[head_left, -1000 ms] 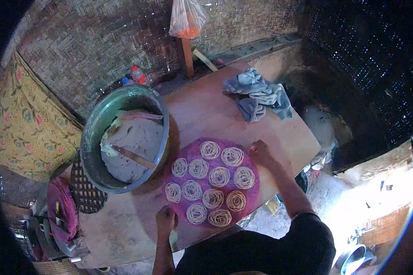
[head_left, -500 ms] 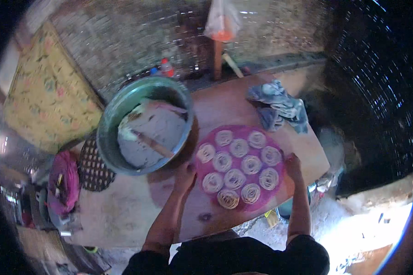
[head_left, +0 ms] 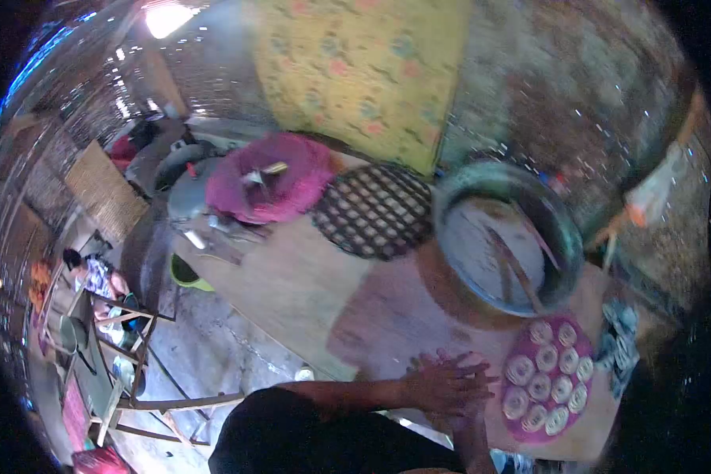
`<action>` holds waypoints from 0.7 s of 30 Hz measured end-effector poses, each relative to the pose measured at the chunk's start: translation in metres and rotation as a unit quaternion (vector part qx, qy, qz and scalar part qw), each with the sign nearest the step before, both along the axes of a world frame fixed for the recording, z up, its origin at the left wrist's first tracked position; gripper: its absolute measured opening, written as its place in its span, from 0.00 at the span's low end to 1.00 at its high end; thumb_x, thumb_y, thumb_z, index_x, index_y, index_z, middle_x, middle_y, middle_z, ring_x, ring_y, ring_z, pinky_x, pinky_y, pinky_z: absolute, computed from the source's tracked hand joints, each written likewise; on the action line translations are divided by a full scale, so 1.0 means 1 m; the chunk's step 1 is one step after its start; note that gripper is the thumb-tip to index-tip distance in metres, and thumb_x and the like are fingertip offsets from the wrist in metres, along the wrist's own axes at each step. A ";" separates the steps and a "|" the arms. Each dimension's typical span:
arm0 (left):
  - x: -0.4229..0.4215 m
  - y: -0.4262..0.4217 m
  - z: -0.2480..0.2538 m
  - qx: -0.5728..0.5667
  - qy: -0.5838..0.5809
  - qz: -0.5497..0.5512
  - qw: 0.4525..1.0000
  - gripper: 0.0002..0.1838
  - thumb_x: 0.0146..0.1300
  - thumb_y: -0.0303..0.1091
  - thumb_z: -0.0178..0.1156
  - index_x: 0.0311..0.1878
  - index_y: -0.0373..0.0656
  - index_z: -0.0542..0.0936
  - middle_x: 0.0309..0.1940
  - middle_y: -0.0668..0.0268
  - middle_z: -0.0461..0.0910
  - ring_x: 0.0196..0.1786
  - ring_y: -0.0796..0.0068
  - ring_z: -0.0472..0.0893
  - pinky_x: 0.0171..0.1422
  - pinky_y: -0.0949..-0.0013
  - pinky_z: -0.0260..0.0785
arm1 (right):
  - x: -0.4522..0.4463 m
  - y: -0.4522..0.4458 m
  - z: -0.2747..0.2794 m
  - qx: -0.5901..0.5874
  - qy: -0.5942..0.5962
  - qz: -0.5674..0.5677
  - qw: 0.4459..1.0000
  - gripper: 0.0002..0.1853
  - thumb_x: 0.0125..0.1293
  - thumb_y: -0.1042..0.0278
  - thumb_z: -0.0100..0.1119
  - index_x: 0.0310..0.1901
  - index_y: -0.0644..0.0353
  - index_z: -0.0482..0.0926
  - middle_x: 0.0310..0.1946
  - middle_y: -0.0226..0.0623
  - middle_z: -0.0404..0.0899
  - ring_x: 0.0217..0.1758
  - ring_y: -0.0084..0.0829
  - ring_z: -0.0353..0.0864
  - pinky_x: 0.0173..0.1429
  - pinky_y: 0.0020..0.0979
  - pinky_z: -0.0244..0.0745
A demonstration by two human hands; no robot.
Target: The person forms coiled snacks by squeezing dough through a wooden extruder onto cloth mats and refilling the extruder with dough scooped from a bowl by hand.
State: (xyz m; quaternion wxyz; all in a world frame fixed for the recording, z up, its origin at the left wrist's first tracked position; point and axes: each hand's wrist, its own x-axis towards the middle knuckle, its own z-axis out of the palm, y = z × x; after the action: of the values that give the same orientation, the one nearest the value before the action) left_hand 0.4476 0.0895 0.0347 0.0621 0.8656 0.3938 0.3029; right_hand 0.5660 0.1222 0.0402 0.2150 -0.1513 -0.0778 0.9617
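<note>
My left hand [head_left: 442, 385] lies across my right hand [head_left: 468, 407], over the table near its front edge. The left fingers are stretched out and apart, pointing right. The right hand is partly covered and blurred; its fingertips appear extended beyond the left one. Neither hand shows anything held. Just to their right is a round pink tray [head_left: 510, 423] bearing several pale, nest-like coils of thin strands [head_left: 546, 358]. Behind the hands stands a large green tub [head_left: 573, 237] with a pale mass inside and a wooden stick [head_left: 517, 272] leaning in it.
A round black lattice mat [head_left: 374, 211] lies left of the tub. Farther left is a pink covered bundle [head_left: 272, 178] with small items on top. A crumpled blue-grey cloth [head_left: 620, 344] lies at the table's right. Another person [head_left: 95, 272] is at the far left, beyond a wooden frame [head_left: 178, 404].
My hands have left the sides of the pink tray and come together left of it. The view has turned left, bringing the other person and wooden frame into sight.
</note>
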 end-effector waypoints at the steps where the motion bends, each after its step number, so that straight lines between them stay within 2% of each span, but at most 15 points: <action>1: -0.040 -0.014 0.000 0.008 0.012 0.014 1.000 0.28 0.63 0.48 0.50 0.65 0.50 0.64 0.68 0.60 0.58 0.70 0.54 0.56 0.70 0.42 0.45 | -0.036 -0.009 0.005 -0.051 0.050 0.011 0.997 0.28 0.67 0.45 0.38 0.54 0.63 0.69 0.53 0.46 0.70 0.56 0.43 0.68 0.63 0.44 0.60; 3: -0.120 -0.051 -0.001 -0.044 0.032 0.133 0.990 0.30 0.59 0.45 0.53 0.65 0.49 0.64 0.67 0.58 0.60 0.67 0.54 0.62 0.68 0.47 0.53 | -0.107 -0.031 0.010 -0.117 0.105 0.042 0.987 0.31 0.67 0.41 0.37 0.57 0.63 0.68 0.55 0.46 0.69 0.57 0.43 0.68 0.64 0.45 0.58; 4: -0.162 -0.071 -0.009 -0.038 0.036 0.139 0.989 0.30 0.59 0.45 0.53 0.65 0.49 0.64 0.67 0.58 0.60 0.67 0.54 0.62 0.68 0.47 0.53 | -0.144 -0.041 0.011 -0.126 0.116 0.062 0.983 0.33 0.67 0.39 0.37 0.58 0.62 0.67 0.56 0.46 0.69 0.58 0.43 0.67 0.65 0.46 0.58; 6: -0.245 -0.112 -0.031 -0.080 -0.116 0.283 0.949 0.29 0.54 0.44 0.57 0.61 0.46 0.70 0.56 0.54 0.71 0.57 0.52 0.71 0.60 0.52 0.62 | -0.213 -0.064 0.006 -0.096 0.137 0.134 0.977 0.35 0.69 0.39 0.34 0.61 0.67 0.64 0.61 0.51 0.64 0.65 0.47 0.61 0.69 0.48 0.53; 8: -0.326 -0.153 -0.029 -0.270 0.047 0.385 0.881 0.22 0.56 0.41 0.56 0.54 0.43 0.73 0.40 0.54 0.80 0.47 0.53 0.77 0.53 0.52 0.66 | -0.290 -0.089 0.038 -0.004 0.000 0.162 0.987 0.35 0.68 0.38 0.35 0.56 0.67 0.69 0.56 0.51 0.69 0.61 0.46 0.66 0.66 0.47 0.58; 10: -0.392 -0.218 -0.035 -0.004 -0.087 0.496 0.864 0.12 0.59 0.40 0.55 0.39 0.44 0.81 0.32 0.57 0.81 0.38 0.55 0.79 0.53 0.53 0.65 | -0.374 -0.088 0.026 0.158 -0.011 0.153 0.975 0.34 0.67 0.40 0.41 0.55 0.69 0.69 0.54 0.52 0.72 0.60 0.47 0.68 0.66 0.44 0.59; 11: -0.413 -0.253 -0.006 -0.036 -0.015 0.539 0.841 0.11 0.60 0.39 0.56 0.36 0.44 0.82 0.29 0.57 0.80 0.36 0.56 0.79 0.48 0.56 0.67 | -0.419 -0.093 0.039 0.379 -0.094 0.120 0.913 0.33 0.66 0.44 0.47 0.57 0.70 0.67 0.56 0.53 0.70 0.61 0.49 0.67 0.66 0.43 0.59; 13: -0.446 -0.301 0.027 -0.064 0.063 0.575 0.813 0.10 0.61 0.38 0.56 0.33 0.44 0.82 0.26 0.56 0.80 0.35 0.57 0.80 0.44 0.58 0.70 | -0.523 -0.087 0.040 0.708 -0.192 -0.010 0.680 0.36 0.61 0.48 0.57 0.61 0.69 0.62 0.59 0.56 0.66 0.63 0.52 0.64 0.68 0.39 0.57; 14: -0.456 -0.317 0.025 -0.078 -0.086 0.613 0.782 0.09 0.62 0.37 0.56 0.33 0.44 0.82 0.25 0.56 0.79 0.35 0.58 0.80 0.41 0.61 0.70 | -0.575 -0.077 0.018 0.812 -0.212 -0.093 0.536 0.40 0.57 0.49 0.62 0.63 0.67 0.59 0.60 0.58 0.64 0.64 0.52 0.63 0.69 0.38 0.56; 15: -0.465 -0.326 0.024 -0.092 -0.235 0.634 0.731 0.08 0.62 0.36 0.57 0.33 0.44 0.83 0.23 0.55 0.78 0.36 0.59 0.80 0.37 0.63 0.71 | -0.614 -0.076 0.007 0.817 -0.248 -0.078 0.515 0.47 0.53 0.45 0.65 0.66 0.65 0.53 0.61 0.60 0.61 0.64 0.53 0.62 0.68 0.39 0.57; 16: -0.470 -0.330 0.035 -0.016 -0.249 0.624 0.740 0.07 0.61 0.32 0.59 0.42 0.43 0.80 0.31 0.54 0.79 0.35 0.58 0.79 0.37 0.66 0.72 | -0.639 -0.086 0.013 0.822 -0.282 -0.064 0.490 0.55 0.48 0.41 0.68 0.69 0.64 0.47 0.62 0.62 0.58 0.65 0.54 0.62 0.68 0.41 0.58; 17: -0.476 -0.329 0.042 -0.010 -0.252 0.622 0.741 0.07 0.61 0.32 0.59 0.42 0.43 0.80 0.31 0.54 0.79 0.35 0.58 0.79 0.37 0.66 0.72 | -0.650 -0.092 0.016 0.825 -0.281 -0.069 0.486 0.55 0.48 0.41 0.68 0.69 0.64 0.47 0.62 0.62 0.58 0.65 0.54 0.62 0.68 0.41 0.58; 19: -0.491 -0.324 0.053 0.074 -0.384 0.560 0.730 0.16 0.60 0.31 0.59 0.52 0.43 0.74 0.44 0.51 0.77 0.39 0.56 0.79 0.43 0.63 0.72 | -0.665 -0.102 0.024 0.827 -0.440 0.123 0.326 0.66 0.41 0.39 0.71 0.69 0.66 0.35 0.65 0.64 0.53 0.66 0.55 0.59 0.67 0.45 0.57; 20: -0.513 -0.327 0.050 0.081 -0.247 0.583 0.770 0.24 0.58 0.32 0.61 0.58 0.45 0.68 0.52 0.50 0.72 0.47 0.52 0.77 0.49 0.60 0.71 | -0.669 -0.106 0.026 0.834 -0.463 0.140 0.267 0.69 0.38 0.42 0.74 0.68 0.71 0.33 0.65 0.62 0.54 0.66 0.52 0.60 0.66 0.44 0.60; 21: -0.534 -0.329 0.047 0.087 -0.247 0.583 0.769 0.24 0.58 0.32 0.61 0.58 0.45 0.68 0.52 0.50 0.72 0.47 0.52 0.77 0.49 0.60 0.71 | -0.675 -0.105 0.032 0.836 -0.461 0.137 0.264 0.69 0.38 0.42 0.74 0.68 0.71 0.33 0.65 0.62 0.54 0.66 0.52 0.60 0.66 0.44 0.60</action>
State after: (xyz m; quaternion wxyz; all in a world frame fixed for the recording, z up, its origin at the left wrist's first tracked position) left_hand -0.0866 -0.2399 0.0821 -0.1065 0.3666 0.7659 0.5174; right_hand -0.1094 0.0171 0.0718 0.0160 -0.2932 -0.9443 0.1484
